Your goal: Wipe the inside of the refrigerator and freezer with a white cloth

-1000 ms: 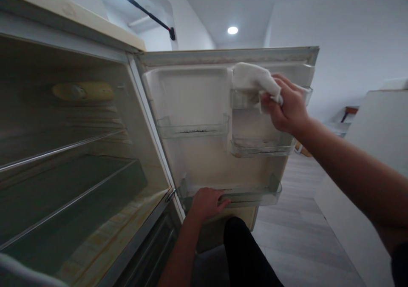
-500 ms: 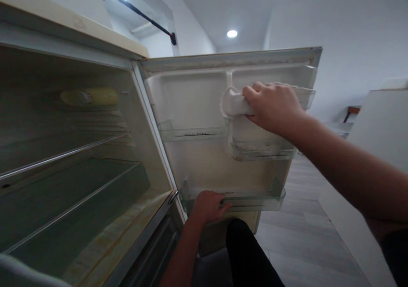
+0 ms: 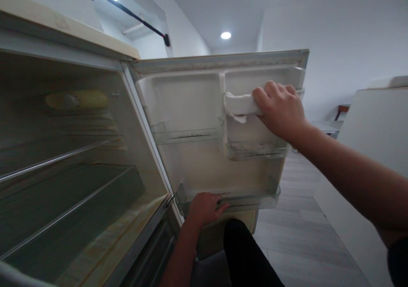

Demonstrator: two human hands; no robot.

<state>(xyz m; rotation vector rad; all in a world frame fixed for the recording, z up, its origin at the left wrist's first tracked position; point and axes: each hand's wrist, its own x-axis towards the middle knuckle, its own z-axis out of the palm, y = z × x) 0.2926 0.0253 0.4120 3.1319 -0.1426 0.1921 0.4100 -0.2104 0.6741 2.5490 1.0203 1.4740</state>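
My right hand (image 3: 280, 108) is closed around a folded white cloth (image 3: 242, 105) in front of the upper right part of the open fridge door (image 3: 178, 95). One corner of the cloth droops below the fold. Behind the hand is the upper right door shelf, mostly hidden. Low on the door, my left hand (image 3: 205, 208) grips the front rim of the clear bottom door shelf (image 3: 251, 203), thumb on the outer side. Both door shelves above it, the clear left one (image 3: 188, 136) and the stained right one (image 3: 256, 152), hold nothing visible.
To the left is the fridge interior with a glass shelf (image 3: 66, 214) and a yellowish lamp cover (image 3: 78, 100). My knee (image 3: 237, 240) is close beneath the door. A white cabinet-like block (image 3: 366, 151) stands at the right, above grey flooring (image 3: 293, 231).
My right hand has shifted right along the door with the cloth, and a cloth corner now hangs down. The left hand stays on the bottom shelf. The view has turned slightly right.
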